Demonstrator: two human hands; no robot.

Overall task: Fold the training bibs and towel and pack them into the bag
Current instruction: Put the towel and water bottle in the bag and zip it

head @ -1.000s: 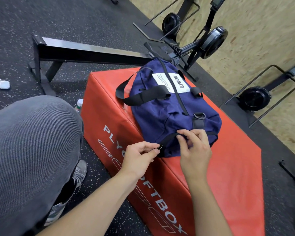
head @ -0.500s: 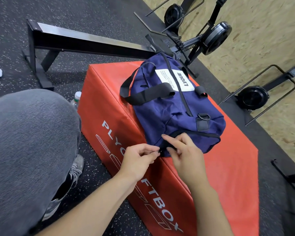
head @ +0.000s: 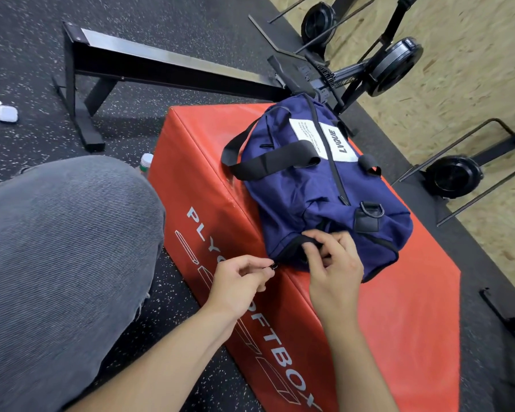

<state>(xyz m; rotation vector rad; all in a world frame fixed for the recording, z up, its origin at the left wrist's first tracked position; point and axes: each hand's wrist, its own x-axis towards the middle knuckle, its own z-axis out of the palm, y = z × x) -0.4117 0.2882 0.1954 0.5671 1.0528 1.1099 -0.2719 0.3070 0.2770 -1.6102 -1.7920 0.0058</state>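
Since a moment ago, the right hand (head: 333, 263) has curled tighter onto the end pocket's black edge while the left hand (head: 238, 275) keeps its pinch on the zipper pull (head: 273, 265).

Both hands grasp at the near end of the navy bag (head: 318, 191), which lies on top of the red soft box (head: 399, 322). Left of the box, a grey-trousered knee (head: 57, 248) fills the view; beyond it stands a rowing machine (head: 191, 69).

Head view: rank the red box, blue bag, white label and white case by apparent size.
1. Red box
2. Blue bag
3. White label
4. White case
The case lies farther off, so its rank is less sure.
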